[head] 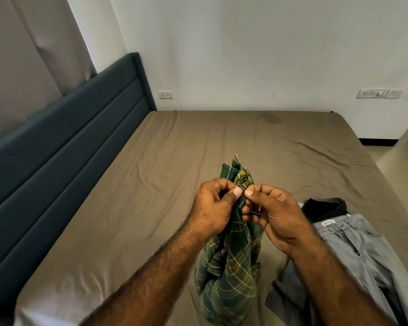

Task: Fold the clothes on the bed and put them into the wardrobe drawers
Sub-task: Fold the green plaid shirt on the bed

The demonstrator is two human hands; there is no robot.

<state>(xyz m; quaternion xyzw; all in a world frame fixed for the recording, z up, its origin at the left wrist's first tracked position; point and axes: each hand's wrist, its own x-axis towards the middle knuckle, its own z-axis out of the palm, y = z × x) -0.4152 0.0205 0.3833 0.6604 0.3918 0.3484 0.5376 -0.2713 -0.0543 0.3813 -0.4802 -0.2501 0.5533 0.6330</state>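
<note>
No readable writing anywhere: small white label inside the waistband of the grey trousers (353,245), print too small to make out. Both hands raised over the bed (132,189), meeting at the top of a green plaid shirt (229,267). Left hand (212,208) curled shut, thumb and fingers pinching the shirt's front edge near the collar. Right hand (276,215) likewise closed on the same edge, thumb tip just beside the left thumb. Collar poking up just beyond the knuckles; rest of the shirt hanging bunched below and between the wrists, down to the brown sheet. Grey trousers lying flat to the right of the right forearm, a dark garment (323,208) just beyond them, near the right hand.
</note>
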